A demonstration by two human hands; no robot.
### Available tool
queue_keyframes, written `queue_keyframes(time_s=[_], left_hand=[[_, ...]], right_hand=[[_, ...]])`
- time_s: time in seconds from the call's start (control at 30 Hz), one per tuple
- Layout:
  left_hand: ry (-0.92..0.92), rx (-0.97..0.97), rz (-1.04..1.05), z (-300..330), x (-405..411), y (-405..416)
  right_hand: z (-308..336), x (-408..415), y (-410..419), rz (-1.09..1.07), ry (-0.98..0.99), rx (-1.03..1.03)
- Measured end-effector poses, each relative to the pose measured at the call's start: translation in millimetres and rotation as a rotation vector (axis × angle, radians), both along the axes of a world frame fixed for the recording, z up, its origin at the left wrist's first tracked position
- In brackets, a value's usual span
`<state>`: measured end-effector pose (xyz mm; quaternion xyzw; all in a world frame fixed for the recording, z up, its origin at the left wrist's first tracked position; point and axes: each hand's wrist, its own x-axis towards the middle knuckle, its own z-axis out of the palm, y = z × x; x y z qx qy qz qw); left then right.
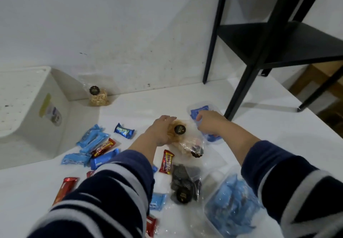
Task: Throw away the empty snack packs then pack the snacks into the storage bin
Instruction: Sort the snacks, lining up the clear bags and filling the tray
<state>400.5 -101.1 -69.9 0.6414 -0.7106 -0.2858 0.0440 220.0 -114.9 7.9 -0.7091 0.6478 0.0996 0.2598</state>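
Note:
My left hand (159,132) grips the left side of a clear bag of pale crackers (182,139) with a round black sticker, lying mid-table. My right hand (209,122) reaches over the bag's right edge, onto a clear tub of blue packs (201,110). Its fingers curl down there, and what they hold is hidden. The white storage bin (37,108) lies on its side at the left. Blue snack bars (94,141) and a red bar (104,147) lie in front of it. A red pack (168,161) and a bag of dark cookies (185,184) lie nearer me.
A bag of nuts (98,96) leans against the wall beside the bin. A clear tub of crumpled blue wrappers (230,206) sits at the lower right. A black metal shelf (259,43) stands on the table at the back right. More red bars (65,187) lie by my left sleeve.

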Motion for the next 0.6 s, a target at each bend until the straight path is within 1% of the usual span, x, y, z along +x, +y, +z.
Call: queue_keyframes(time_s=[0.13,0.23,0.3,0.4,0.47,0.6], left_hand=[[0.023,-0.007,0.005,-8,-8,-2],[0.045,-0.046,0.052,-9,-10,4],[0.058,-0.058,0.092,-11,-7,9],[0.062,-0.092,0.147,-15,3,27],[0.03,-0.12,0.195,-20,12,43],[-0.002,-0.09,0.309,-22,22,70]], right_hand=[[-28,-14,13,-0.206,-0.107,-0.089],[-43,-12,19,-0.32,-0.294,-0.109],[-46,-6,18,-0.354,-0.369,-0.162],[-43,4,15,-0.364,-0.468,-0.223],[-38,11,13,-0.349,-0.531,-0.263],[-31,24,9,-0.22,-0.568,-0.269]])
